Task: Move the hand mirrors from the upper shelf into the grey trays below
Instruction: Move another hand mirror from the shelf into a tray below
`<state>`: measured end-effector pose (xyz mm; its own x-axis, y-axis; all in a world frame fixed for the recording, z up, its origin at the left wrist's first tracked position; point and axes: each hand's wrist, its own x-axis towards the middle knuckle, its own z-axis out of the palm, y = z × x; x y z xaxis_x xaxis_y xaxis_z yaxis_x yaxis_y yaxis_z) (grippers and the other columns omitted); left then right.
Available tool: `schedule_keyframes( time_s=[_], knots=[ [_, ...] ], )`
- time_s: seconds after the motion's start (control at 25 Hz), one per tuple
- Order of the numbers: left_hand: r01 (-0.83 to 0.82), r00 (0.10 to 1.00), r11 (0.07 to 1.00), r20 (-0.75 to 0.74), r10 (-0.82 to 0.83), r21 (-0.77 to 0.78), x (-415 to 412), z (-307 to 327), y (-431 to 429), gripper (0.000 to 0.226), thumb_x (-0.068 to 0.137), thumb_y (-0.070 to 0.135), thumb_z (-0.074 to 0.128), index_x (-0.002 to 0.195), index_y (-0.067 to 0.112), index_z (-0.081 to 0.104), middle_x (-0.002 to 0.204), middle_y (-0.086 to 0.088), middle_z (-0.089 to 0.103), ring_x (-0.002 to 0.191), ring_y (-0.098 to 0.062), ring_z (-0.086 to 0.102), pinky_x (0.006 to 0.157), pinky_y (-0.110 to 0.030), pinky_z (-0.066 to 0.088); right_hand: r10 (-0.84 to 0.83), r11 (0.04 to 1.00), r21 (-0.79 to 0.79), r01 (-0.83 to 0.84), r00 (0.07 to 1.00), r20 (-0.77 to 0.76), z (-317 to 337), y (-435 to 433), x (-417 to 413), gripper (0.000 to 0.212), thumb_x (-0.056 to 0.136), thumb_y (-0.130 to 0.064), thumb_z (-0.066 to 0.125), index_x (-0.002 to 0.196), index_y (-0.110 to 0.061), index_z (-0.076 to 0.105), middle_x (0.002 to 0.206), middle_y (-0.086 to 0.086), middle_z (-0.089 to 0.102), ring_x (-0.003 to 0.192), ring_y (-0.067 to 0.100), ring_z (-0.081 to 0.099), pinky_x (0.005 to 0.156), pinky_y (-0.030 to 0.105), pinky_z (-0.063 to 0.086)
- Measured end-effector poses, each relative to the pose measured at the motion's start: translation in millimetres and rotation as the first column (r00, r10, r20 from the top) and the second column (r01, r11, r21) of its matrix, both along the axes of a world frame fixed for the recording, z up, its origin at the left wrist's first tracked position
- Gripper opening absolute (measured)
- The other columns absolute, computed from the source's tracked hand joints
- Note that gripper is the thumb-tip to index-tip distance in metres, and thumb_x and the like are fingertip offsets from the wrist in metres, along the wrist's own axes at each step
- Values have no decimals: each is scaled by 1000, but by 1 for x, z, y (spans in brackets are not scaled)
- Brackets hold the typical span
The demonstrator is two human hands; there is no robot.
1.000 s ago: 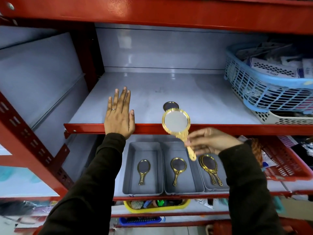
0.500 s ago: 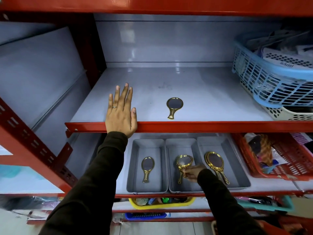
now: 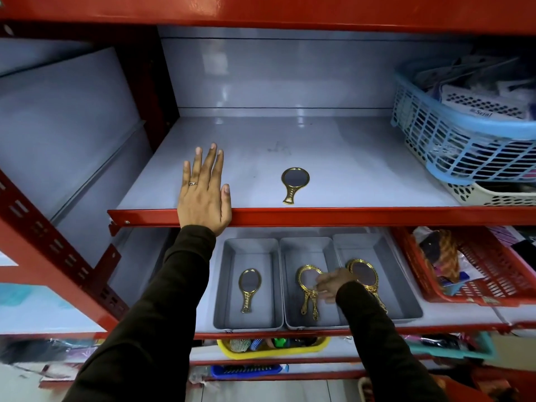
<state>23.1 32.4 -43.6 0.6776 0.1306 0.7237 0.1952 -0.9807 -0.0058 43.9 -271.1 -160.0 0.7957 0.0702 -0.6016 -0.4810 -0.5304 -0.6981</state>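
One gold hand mirror (image 3: 294,181) lies face up on the grey upper shelf (image 3: 348,169), near its red front edge. My left hand (image 3: 203,192) rests flat and empty on that edge, left of the mirror. Below stand three grey trays side by side. The left tray (image 3: 229,285) holds one mirror (image 3: 249,282). In the middle tray (image 3: 293,256) two mirrors (image 3: 307,281) lie stacked. My right hand (image 3: 333,285), blurred, is in this tray with fingers loosely spread at the top mirror's right rim. The right tray (image 3: 385,271) holds mirrors (image 3: 364,275), partly hidden by my wrist.
A blue basket (image 3: 452,146) sits on a white basket (image 3: 487,195) at the upper shelf's right end. A red basket (image 3: 487,285) of goods stands right of the trays. A yellow tray (image 3: 272,351) is on the shelf beneath. A red upright (image 3: 58,248) slants at the left.
My right hand carried a gold mirror down from the upper shelf's edge into the middle tray, laid it on the mirror there and loosened its hold. My left hand stayed put.
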Motion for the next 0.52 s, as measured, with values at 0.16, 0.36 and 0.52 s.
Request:
schedule_keyframes(
  time_s=[0.16, 0.36, 0.52],
  knots=[
    [-2, 1000, 1000, -17, 2, -11, -1, 1, 0, 68, 93, 31, 27, 157, 11, 16, 164, -5, 15, 153, -25, 7, 125, -37, -2, 259, 952, 162, -258, 966, 12, 95, 24, -7, 8, 87, -13, 69, 91, -12, 76, 98, 12, 78, 77, 18, 74, 62, 26, 61],
    [1, 1000, 1000, -26, -2, -15, -2, 2, -1, 68, 93, 32, 26, 156, 10, 18, 164, -6, 16, 153, -24, 8, 125, -38, 0, 4, 941, 308, -138, 917, 398, 185, 54, 9, 14, 70, -22, 84, 74, -11, 76, 72, 11, 78, 54, 10, 73, 47, 20, 57],
    [15, 999, 1000, -30, -16, -27, -3, 5, 1, 69, 92, 32, 28, 156, 10, 18, 164, -6, 17, 153, -25, 9, 125, -38, 1, 95, 957, -270, 101, 775, 625, 187, 94, 44, 45, 71, -38, 81, 100, -5, 70, 90, 8, 72, 87, 27, 72, 74, 29, 57]
  ],
)
